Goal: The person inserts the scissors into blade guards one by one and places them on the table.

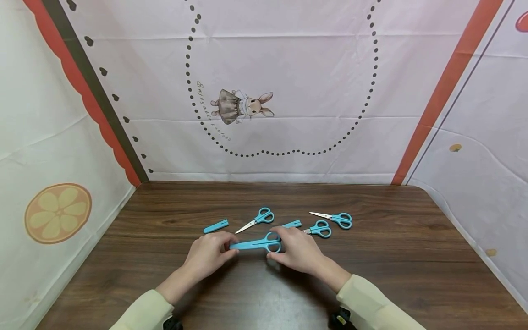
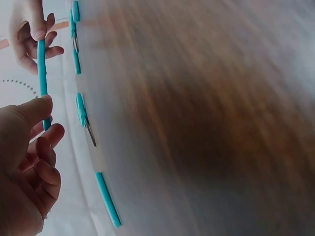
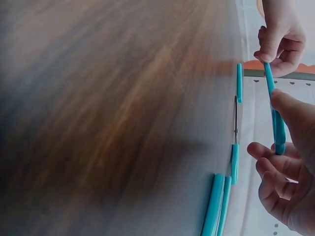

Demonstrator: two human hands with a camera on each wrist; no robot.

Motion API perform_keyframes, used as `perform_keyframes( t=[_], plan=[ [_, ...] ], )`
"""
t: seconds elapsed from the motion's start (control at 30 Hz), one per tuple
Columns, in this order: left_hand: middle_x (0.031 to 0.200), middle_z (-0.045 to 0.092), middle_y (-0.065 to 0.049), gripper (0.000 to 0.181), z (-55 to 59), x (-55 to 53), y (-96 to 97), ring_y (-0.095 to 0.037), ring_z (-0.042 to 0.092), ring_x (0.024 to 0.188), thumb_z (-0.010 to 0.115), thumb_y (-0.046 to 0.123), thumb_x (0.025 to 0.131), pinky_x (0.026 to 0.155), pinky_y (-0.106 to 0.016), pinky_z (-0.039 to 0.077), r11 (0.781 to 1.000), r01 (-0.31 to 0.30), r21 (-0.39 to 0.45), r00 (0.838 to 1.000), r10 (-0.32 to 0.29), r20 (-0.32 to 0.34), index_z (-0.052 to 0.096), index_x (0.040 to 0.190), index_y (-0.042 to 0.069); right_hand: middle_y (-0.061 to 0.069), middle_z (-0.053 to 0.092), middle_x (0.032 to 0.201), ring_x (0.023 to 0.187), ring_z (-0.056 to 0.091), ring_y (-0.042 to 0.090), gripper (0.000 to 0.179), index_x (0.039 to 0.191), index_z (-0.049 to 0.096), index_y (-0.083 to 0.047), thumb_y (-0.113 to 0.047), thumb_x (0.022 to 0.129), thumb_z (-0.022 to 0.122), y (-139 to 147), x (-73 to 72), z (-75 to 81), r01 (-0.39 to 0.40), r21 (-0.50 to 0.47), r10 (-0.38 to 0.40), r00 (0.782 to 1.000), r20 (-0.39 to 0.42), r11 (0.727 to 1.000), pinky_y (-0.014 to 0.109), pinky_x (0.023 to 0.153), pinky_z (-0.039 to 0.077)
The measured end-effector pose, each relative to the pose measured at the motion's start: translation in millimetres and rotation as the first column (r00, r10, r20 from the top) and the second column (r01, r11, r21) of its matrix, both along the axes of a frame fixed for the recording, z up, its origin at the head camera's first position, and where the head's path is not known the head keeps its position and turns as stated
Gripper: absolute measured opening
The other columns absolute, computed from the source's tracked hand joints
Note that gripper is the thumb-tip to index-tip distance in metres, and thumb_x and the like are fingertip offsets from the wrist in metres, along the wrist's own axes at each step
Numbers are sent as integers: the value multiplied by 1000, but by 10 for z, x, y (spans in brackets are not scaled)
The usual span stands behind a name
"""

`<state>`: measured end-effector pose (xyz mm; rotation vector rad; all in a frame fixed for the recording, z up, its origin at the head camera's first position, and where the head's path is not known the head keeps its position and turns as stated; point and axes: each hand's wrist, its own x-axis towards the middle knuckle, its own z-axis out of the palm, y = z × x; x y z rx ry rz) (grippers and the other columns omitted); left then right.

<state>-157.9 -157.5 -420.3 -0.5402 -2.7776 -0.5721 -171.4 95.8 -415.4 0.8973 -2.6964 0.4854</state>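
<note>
Both hands hold one pair of blue scissors [image 1: 260, 244] between them, raised off the table, its blades inside a blue sheath [image 1: 243, 245]. My left hand [image 1: 209, 253] pinches the sheathed tip between thumb and fingers. At the other end, my right hand [image 1: 298, 247] holds the handle loops with thumb and fingers. In the left wrist view the sheathed scissors [image 2: 42, 73] appear edge-on, stretched from hand to hand. The right wrist view shows the right thumb [image 3: 290, 105] against the handle.
Behind the hands lie unsheathed blue-handled scissors [image 1: 264, 215], two more pairs [image 1: 320, 228] [image 1: 342, 220] at the right, and loose blue sheaths [image 1: 216, 226] [image 1: 292, 224]. All rest on the brown wooden table [image 1: 165, 206]. A printed cloth [image 1: 288, 91] hangs behind.
</note>
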Motion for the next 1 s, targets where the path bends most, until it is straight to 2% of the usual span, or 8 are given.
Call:
perform_keyframes(
  t=[0.13, 0.33, 0.7, 1.0],
  plan=[
    [66, 52, 22, 14, -11, -11, -62, 5, 41, 52, 76, 32, 74, 44, -18, 33, 1000, -11, 0, 1000, 11, 8, 67, 85, 28, -5, 66, 88, 75, 60, 11, 56, 118, 56, -14, -47, 75, 71, -62, -14, 4, -18, 4, 18, 1000, 19, 1000, 27, 55, 46],
    [65, 52, 21, 13, -2, -28, -138, 4, 42, 52, 76, 31, 75, 44, -18, 33, 1000, -20, -15, 1000, 20, 6, 68, 84, 27, -4, 64, 85, 72, 60, 11, 55, 120, 54, -13, -46, 78, 68, -149, -38, -16, -25, 18, 24, 999, 33, 1000, 26, 54, 46],
    [64, 50, 20, 13, -23, -38, -222, 2, 42, 52, 76, 31, 74, 46, -21, 33, 998, -64, -17, 995, 65, 76, 66, 81, 28, -2, 68, 91, 79, 62, 16, 55, 120, 55, -13, -48, 79, 67, -258, -71, -41, -33, 33, 31, 998, 53, 999, 30, 59, 49],
    [64, 50, 19, 13, -36, -55, -270, 1, 42, 52, 77, 30, 74, 45, -21, 33, 998, -67, -12, 995, 68, 73, 66, 81, 27, -2, 67, 92, 77, 62, 14, 53, 119, 55, -13, -47, 79, 66, -315, -110, -80, -30, 18, 29, 995, 92, 999, 29, 59, 49]
  ],
)
